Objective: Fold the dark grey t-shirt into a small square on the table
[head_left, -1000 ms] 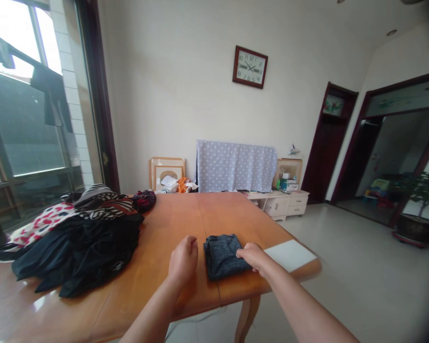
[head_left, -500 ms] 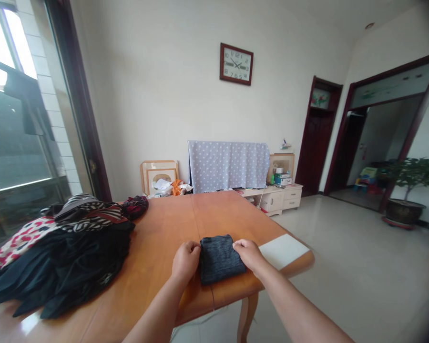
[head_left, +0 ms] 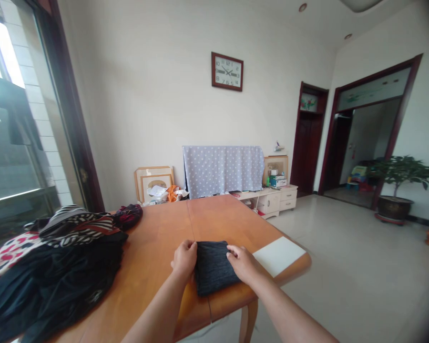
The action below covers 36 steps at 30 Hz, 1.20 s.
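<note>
A dark grey garment [head_left: 214,270], folded into a flat square, lies near the front edge of the wooden table. Its exact kind does not show. My left hand [head_left: 185,257] pinches the far left corner between thumb and fingers. Over at the far right corner, my right hand [head_left: 242,265] is closed on the cloth in the same way, covering part of that side. A white rectangular sheet [head_left: 279,256] lies on the table just right of my right hand.
Heaped clothes [head_left: 75,271], black, striped and red-patterned, cover the left of the wooden table [head_left: 160,233]. Behind it stand picture frames [head_left: 154,183], a low white cabinet [head_left: 271,202] and something under a dotted cloth [head_left: 223,169]. A potted plant [head_left: 395,205] stands on the right.
My view has shifted slightly, so the table scene sits lower and further left. Both hands keep hold of the garment, whose far edge looks straighter and flatter.
</note>
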Each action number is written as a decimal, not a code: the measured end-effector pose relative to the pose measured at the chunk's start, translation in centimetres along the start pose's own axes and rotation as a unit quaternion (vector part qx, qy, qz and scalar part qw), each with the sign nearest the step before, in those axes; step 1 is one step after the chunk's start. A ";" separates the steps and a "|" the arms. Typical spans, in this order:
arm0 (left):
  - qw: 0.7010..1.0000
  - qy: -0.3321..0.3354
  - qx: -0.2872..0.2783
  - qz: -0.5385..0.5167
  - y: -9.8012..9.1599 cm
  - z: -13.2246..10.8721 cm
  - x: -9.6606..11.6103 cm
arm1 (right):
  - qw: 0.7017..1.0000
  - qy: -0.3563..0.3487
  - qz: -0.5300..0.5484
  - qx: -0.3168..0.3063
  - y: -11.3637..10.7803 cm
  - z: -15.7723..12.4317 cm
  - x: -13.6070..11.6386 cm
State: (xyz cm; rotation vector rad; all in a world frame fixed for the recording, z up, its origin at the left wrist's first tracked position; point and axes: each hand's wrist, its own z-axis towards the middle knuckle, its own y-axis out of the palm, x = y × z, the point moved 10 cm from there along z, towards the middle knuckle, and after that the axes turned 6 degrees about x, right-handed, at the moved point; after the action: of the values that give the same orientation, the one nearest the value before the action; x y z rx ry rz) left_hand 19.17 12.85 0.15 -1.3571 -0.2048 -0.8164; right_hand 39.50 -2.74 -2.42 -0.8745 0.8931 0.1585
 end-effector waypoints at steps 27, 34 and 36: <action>0.961 0.232 0.000 0.150 1.7 -6.6 4.2 | 0.972 -0.082 -0.167 -0.140 2.7 0.1 -2.7; 0.960 0.247 0.030 0.129 0.7 -7.0 4.5 | 0.987 -0.110 -0.113 -0.042 1.1 2.6 -3.5; 0.955 0.267 0.055 0.119 -0.1 -7.5 5.1 | 0.982 -0.126 -0.139 -0.027 0.8 3.4 -4.3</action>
State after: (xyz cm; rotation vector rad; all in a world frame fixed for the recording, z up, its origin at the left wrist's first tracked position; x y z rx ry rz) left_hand 20.35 4.00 1.36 -0.9904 0.3277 -0.9195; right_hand 38.40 1.19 1.34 -0.9965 0.5265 0.0495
